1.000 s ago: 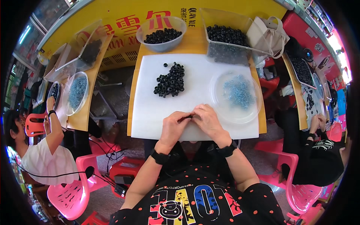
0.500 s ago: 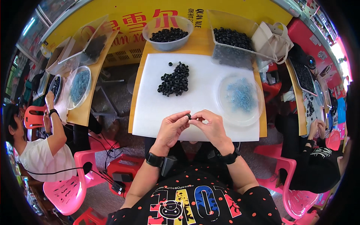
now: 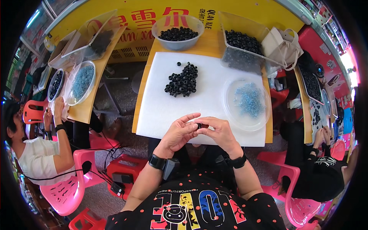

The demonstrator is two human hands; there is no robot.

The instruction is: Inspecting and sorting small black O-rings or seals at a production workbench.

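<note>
Near the front edge of a white foam sheet (image 3: 161,111), my two hands meet at a small black round piece (image 3: 199,126). My left hand (image 3: 178,134) pinches it at its thumb, with the other fingers partly stretched. From the other side, my right hand (image 3: 219,132) grips it with thumb and forefinger; these fingers cover much of it. Farther up the sheet lies a pile of similar black pieces (image 3: 181,85), several showing holes, with one loose black piece (image 3: 178,64) just beyond. To the right, small light-blue pieces (image 3: 250,100) fill the middle of a clear round tray (image 3: 266,115).
At the table's far side stand a clear bowl (image 3: 160,43) and a clear bin (image 3: 245,18), both holding black pieces. A cream bag (image 3: 283,44) sits behind the bin. People work at side tables, left (image 3: 46,157) and right (image 3: 322,168). Cables (image 3: 109,153) trail on the left.
The whole view has shifted slightly. My right fingers have come further over the black piece, and my left fingers have spread a little. The person on the left has lowered a hand.
</note>
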